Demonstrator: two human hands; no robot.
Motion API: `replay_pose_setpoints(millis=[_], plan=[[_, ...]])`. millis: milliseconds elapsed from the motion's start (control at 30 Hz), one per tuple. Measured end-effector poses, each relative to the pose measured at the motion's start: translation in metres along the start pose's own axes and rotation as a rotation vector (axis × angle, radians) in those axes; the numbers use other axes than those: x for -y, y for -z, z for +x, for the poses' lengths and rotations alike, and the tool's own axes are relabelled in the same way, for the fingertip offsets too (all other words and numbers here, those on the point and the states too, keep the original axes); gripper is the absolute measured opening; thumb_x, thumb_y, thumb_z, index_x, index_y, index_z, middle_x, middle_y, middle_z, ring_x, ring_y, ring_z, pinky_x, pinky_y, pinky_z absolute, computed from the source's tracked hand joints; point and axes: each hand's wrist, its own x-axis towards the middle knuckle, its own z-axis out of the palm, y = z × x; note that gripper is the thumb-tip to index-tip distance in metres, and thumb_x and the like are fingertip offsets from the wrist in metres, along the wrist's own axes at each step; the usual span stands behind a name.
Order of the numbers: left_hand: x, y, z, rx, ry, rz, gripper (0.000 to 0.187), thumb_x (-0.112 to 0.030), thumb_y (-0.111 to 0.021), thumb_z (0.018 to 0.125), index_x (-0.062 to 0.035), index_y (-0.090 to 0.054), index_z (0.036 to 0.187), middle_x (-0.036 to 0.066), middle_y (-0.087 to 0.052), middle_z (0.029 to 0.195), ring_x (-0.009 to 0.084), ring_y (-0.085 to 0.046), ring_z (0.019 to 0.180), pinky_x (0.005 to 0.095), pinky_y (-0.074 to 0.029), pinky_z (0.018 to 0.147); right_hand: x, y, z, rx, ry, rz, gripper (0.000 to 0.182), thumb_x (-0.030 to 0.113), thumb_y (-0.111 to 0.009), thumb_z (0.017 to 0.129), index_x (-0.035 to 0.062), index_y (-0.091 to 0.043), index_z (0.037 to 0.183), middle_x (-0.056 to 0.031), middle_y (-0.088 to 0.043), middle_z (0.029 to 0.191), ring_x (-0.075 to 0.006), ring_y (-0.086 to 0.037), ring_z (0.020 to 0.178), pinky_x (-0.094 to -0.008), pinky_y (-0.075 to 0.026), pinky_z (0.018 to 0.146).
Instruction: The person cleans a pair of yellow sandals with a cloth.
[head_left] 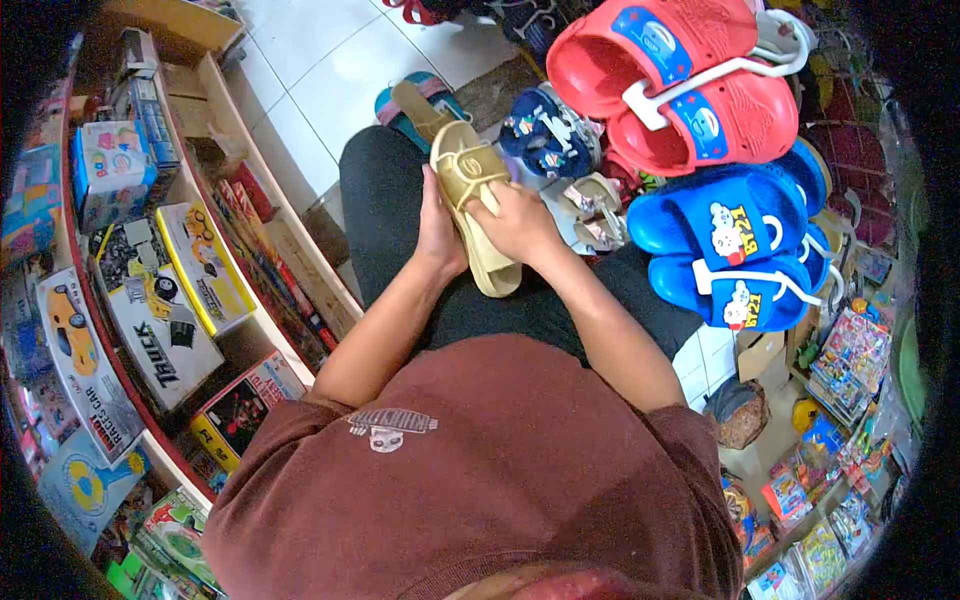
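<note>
A tan-gold slide sandal (490, 262) is held over my lap, its toe end pointing away from me. My left hand (438, 228) grips its left edge from the side, the fingers partly hidden behind the sole. My right hand (520, 222) is on the right side of the sandal, its fingers curled at the strap (470, 168); the fingertips are partly covered. Just beyond the toe lies another brown sole (418, 108), over a teal and pink slipper (440, 100).
Red clogs (680, 85) and blue slippers (715, 230) hang on white hangers at the right, close to my right arm. Dark blue children's sandals (550, 130) sit ahead. Wooden shelving with boxed toys (150, 300) runs along the left. Packaged goods (850, 360) fill the lower right.
</note>
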Motion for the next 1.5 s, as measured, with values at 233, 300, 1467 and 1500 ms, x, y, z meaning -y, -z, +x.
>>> replay_pose_setpoints(millis=[233, 300, 1467, 1500], plan=[[0.004, 0.005, 0.0, -0.073, 0.02, -0.029, 0.073, -0.065, -0.019, 0.097, -0.0096, -0.048, 0.135, 0.014, -0.061, 0.123, 0.0283, -0.06, 0.111, 0.0458, -0.048, 0.097, 0.013, 0.022, -0.046, 0.258, -0.02, -0.123, 0.049, 0.043, -0.055, 0.091, 0.0117, -0.058, 0.128, -0.0284, -0.065, 0.093, -0.0454, -0.063, 0.089, -0.0519, -0.049, 0.083], [0.004, 0.008, 0.004, -0.105, -0.005, -0.025, 0.073, -0.065, -0.02, 0.097, -0.0094, -0.048, 0.135, 0.014, -0.061, 0.122, 0.0276, -0.062, 0.108, 0.0446, -0.05, 0.094, 0.007, 0.029, -0.064, 0.309, 0.065, -0.105, 0.054, 0.043, -0.055, 0.091, 0.0134, -0.052, 0.136, -0.0289, -0.066, 0.093, -0.045, -0.064, 0.089, -0.0519, -0.05, 0.083], [-0.028, 0.001, -0.005, -0.004, 0.158, 0.429, 0.091, -0.081, -0.039, 0.082, -0.0093, -0.047, 0.138, 0.011, -0.061, 0.119, 0.0258, -0.061, 0.105, 0.0393, -0.052, 0.09, -0.037, 0.086, -0.07, 0.608, 0.067, 2.076, 0.094, 0.067, -0.051, 0.084, -0.0045, -0.034, 0.142, -0.0338, -0.056, 0.118, -0.0429, -0.062, 0.093, -0.0487, -0.052, 0.081], [-0.022, -0.033, -0.027, -0.059, 0.088, 0.423, 0.074, -0.068, -0.043, 0.091, -0.0083, -0.049, 0.135, 0.011, -0.061, 0.118, 0.0253, -0.06, 0.106, 0.038, -0.048, 0.095, -0.032, 0.089, -0.072, 0.608, 0.036, 2.136, 0.098, 0.07, -0.053, 0.082, -0.0029, -0.032, 0.144, -0.0326, -0.055, 0.12, -0.0428, -0.061, 0.094, -0.0497, -0.051, 0.082]])
